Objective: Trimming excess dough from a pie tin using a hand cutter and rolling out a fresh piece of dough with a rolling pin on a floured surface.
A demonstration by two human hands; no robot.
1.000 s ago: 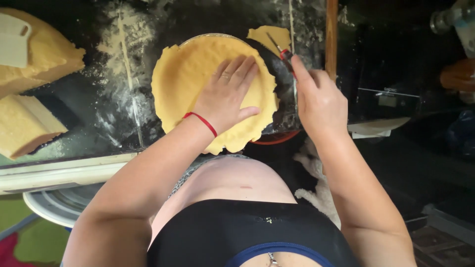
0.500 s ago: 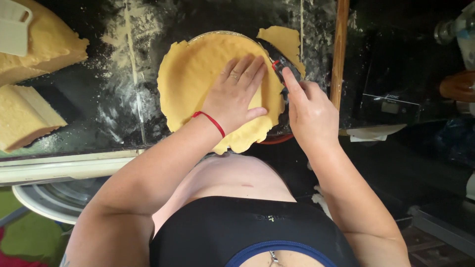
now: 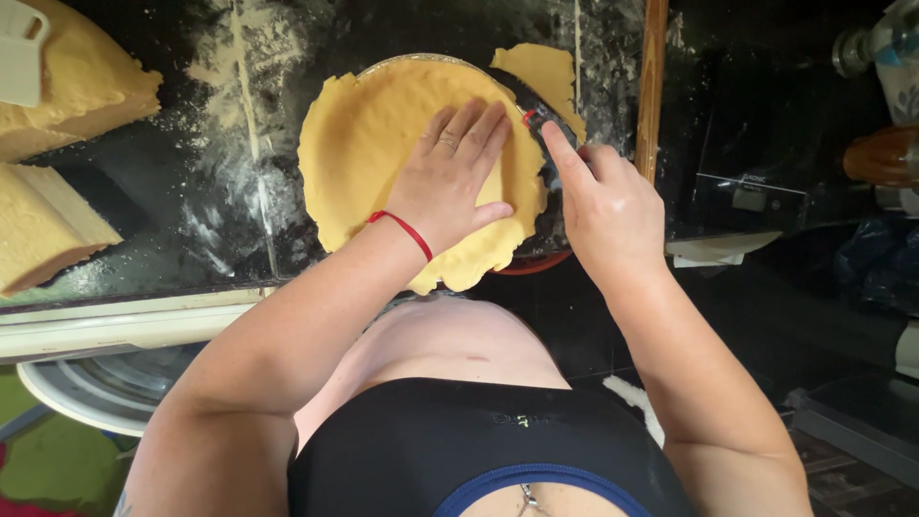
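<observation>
A round sheet of yellow dough (image 3: 369, 163) lies draped over a pie dish (image 3: 541, 263) on a dark floured counter, its edge hanging over the rim. My left hand (image 3: 450, 177), with a red string at the wrist, presses flat on the dough's middle. My right hand (image 3: 603, 206) grips a small knife (image 3: 531, 117) with a dark and red handle at the dish's right rim. A cut strip of dough (image 3: 548, 72) lies just beyond the blade.
Blocks of yellow dough (image 3: 43, 225) and a larger lump with a white scraper (image 3: 21, 57) on it sit at the left. A wooden rolling pin (image 3: 654, 86) lies right of the dish. Bottles and jars (image 3: 885, 153) stand at the far right.
My right hand and the knife have moved along the dish's right rim toward me. The cut strip of dough now lies apart behind the blade. My left hand stays pressed on the dough.
</observation>
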